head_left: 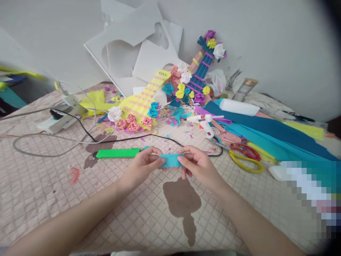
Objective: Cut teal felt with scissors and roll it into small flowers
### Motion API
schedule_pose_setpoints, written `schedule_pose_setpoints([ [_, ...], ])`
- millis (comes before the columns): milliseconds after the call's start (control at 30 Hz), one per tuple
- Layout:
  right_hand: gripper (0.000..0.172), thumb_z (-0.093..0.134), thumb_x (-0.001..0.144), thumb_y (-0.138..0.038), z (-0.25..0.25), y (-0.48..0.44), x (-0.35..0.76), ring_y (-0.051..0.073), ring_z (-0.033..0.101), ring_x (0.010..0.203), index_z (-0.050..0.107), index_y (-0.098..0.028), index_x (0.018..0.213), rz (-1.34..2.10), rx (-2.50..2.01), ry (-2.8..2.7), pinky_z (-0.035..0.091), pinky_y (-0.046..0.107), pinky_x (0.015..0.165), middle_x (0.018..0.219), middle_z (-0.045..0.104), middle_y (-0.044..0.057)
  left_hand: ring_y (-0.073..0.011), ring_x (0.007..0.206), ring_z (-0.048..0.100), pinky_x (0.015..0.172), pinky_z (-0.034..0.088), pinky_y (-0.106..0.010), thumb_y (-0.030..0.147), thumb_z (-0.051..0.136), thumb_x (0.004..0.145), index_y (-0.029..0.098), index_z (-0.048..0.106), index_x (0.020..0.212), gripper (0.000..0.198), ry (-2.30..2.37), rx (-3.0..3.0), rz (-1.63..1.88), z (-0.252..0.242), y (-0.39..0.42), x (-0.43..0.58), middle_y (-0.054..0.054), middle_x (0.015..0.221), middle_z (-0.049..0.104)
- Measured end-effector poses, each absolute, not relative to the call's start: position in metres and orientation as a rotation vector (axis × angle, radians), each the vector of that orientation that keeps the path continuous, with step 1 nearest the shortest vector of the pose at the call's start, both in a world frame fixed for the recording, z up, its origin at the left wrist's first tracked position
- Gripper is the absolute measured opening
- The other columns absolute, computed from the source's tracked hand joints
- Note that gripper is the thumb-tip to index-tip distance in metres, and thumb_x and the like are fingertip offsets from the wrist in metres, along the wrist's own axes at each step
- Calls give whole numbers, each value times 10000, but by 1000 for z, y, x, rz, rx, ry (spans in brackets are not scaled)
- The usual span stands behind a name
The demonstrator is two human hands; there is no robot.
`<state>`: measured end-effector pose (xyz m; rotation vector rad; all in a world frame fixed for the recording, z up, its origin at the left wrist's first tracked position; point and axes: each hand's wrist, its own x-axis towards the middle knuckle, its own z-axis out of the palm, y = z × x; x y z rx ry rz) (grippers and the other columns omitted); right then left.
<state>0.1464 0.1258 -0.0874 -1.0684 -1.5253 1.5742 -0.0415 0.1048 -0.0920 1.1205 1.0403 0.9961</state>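
Between my two hands is a small strip of light blue crepe paper, stretched level just above the table. My left hand pinches its left end between thumb and fingers. The right end is pinched the same way by my right hand. Just left of my left hand lies a bright green bar-shaped object. Beyond my hands rests a white glue gun, and scissors with red and yellow handles lie to the right of my right hand.
A yellow paper guitar with paper flowers and a blue paper guitar lean at the back. White cut-out boards stand against the wall. A power strip with cables lies left. Crepe paper sheets and a glass jar are right.
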Motion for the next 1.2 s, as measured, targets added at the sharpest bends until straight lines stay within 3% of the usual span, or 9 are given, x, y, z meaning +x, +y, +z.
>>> schedule_pose_setpoints([
  [200, 214, 518, 830, -351, -88, 126, 147, 110, 588, 413, 473, -221, 993, 1566, -1059, -1542, 365, 186, 354, 580, 560, -55, -137, 618, 583, 617, 423, -268, 342, 624, 740, 166, 542, 856, 226, 1082, 1164, 940, -92, 102, -40, 5, 635, 627],
  [367, 211, 457, 866, -299, -86, 127, 150, 92, 625, 550, 446, -274, 1075, 1380, -983, -1651, 437, 202, 411, 1019, 583, 34, -126, 597, 563, 605, 413, -263, 344, 617, 740, 166, 557, 817, 203, 1082, 1056, 992, -95, 104, -43, 6, 628, 626],
  [467, 238, 471, 854, -215, -87, 125, 151, 98, 633, 640, 503, -290, 1079, 1337, -906, -1800, 497, 223, 504, 1108, 540, 36, -117, 604, 557, 607, 405, -254, 330, 627, 735, 162, 557, 795, 192, 1041, 992, 998, -97, 105, -44, 3, 649, 632],
  [667, 101, 561, 813, -240, -91, 124, 148, 89, 621, 559, 640, -248, 876, 1205, -874, -1863, 524, 228, 485, 952, 574, 19, -119, 641, 565, 634, 402, -254, 321, 603, 770, 162, 580, 780, 161, 1007, 1048, 952, -99, 102, -44, -5, 669, 639],
  [833, 96, 596, 795, -287, -90, 123, 146, 98, 612, 558, 660, -229, 837, 1166, -943, -1754, 509, 237, 472, 954, 607, 34, -161, 752, 593, 671, 426, -280, 371, 574, 776, 165, 590, 851, 219, 1057, 1085, 982, -96, 102, -44, -35, 789, 650],
  [933, 81, 609, 785, -266, -87, 121, 144, 110, 610, 575, 666, -220, 820, 1151, -973, -1759, 507, 244, 495, 864, 624, 30, -171, 822, 590, 694, 438, -277, 375, 649, 721, 184, 582, 955, 309, 1089, 1148, 969, -92, 101, -43, -36, 901, 650],
  [1200, 80, 626, 766, -265, -85, 117, 141, 124, 620, 582, 646, -192, 791, 1203, -1038, -1755, 492, 230, 507, 694, 638, 8, -173, 806, 614, 723, 457, -283, 356, 668, 724, 172, 628, 920, 272, 1174, 1361, 872, -87, 96, -39, -33, 873, 685],
])
